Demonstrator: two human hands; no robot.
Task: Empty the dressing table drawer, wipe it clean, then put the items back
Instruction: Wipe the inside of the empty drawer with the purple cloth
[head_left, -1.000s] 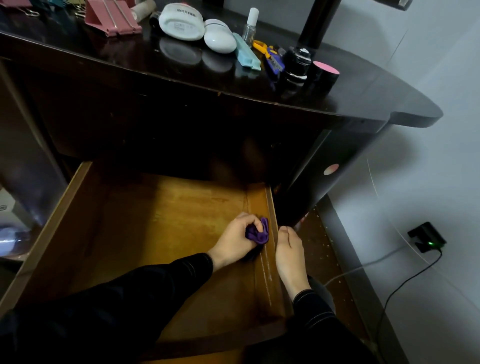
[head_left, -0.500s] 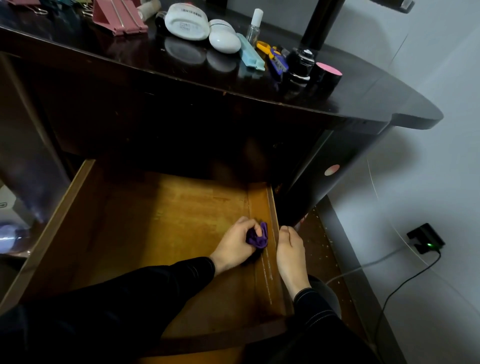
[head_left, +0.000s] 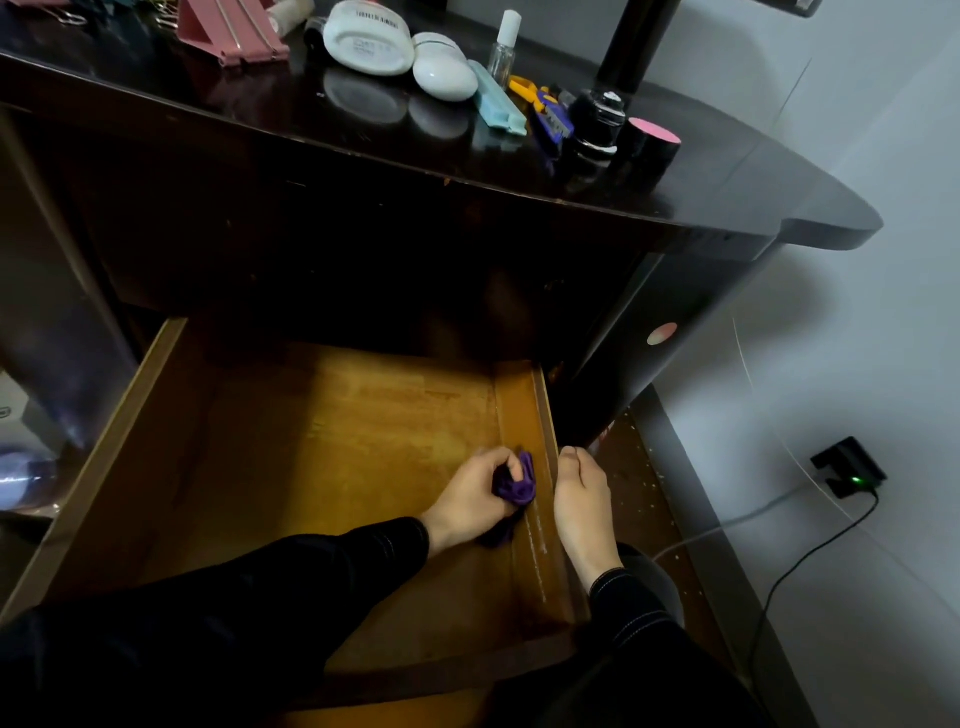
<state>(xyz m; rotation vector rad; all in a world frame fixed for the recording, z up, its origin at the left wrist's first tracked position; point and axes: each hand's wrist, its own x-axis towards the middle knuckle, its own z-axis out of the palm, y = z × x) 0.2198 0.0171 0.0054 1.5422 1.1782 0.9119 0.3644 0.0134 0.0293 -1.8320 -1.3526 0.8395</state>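
**Left hand (head_left: 470, 501) holds a purple cloth (head_left: 514, 486) against the drawer's right side**

The left hand sits low inside the open drawer (head_left: 104, 457), fingers curled round the bunched purple cloth, which touches the wooden floor right where it meets the right-hand wall; the dark sleeve runs back toward the near left corner. The right hand (head_left: 584, 501) lies along the top edge of that same wall, just beside the cloth, thumb on the rim; its fingertips bend over the outer side out of sight, so I cannot tell whether it grips or merely rests.

The emptied things stand on the dark dressing table top (head_left: 727, 171), far above the drawer: a pink stand (head_left: 231, 28) at the left; a white jar (head_left: 369, 39) touching a white oval case (head_left: 444, 73); a small clear bottle (head_left: 503, 44) behind; a teal case (head_left: 496, 98), yellow scissors (head_left: 524, 88), a black jar (head_left: 597, 119) and a pink-topped tub (head_left: 653, 140) to the right. By the right wall, a black charger (head_left: 849, 467) shows a green light.
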